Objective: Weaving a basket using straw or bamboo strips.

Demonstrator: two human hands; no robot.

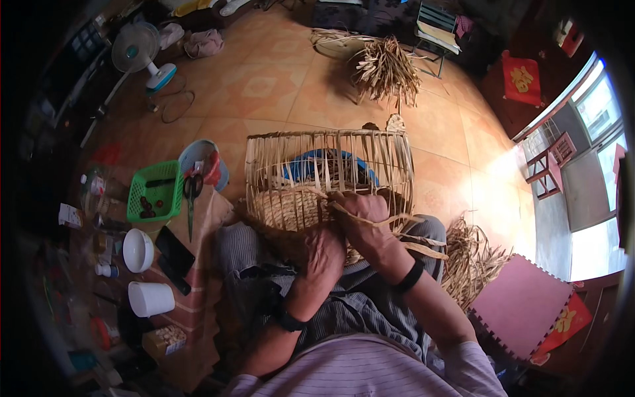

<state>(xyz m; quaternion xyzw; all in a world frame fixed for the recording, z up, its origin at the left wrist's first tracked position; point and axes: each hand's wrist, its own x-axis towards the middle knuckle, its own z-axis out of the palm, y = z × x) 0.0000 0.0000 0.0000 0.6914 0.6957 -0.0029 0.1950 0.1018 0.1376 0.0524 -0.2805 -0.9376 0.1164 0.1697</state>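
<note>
A partly woven straw basket [281,213] rests on my lap, with dense weaving low on its wall and bare upright strands above. My right hand [364,218] is closed at the basket's wall, its knuckles up, around a straw strip [370,221] that trails off to the right. Close beside and below it, my left hand [324,250] lies against the woven part. The left fingers are hidden behind the right hand and the weaving. Through the strands a blue round thing [317,159] shows beyond the basket.
A low table on the left bears a green basket [155,192], scissors [192,192], a white bowl [137,251], a white cup [151,299] and a dark phone [175,245]. Straw bundles lie ahead [390,69] and at right [469,255], near a pink foam mat [522,304]. A fan [139,53] stands far left.
</note>
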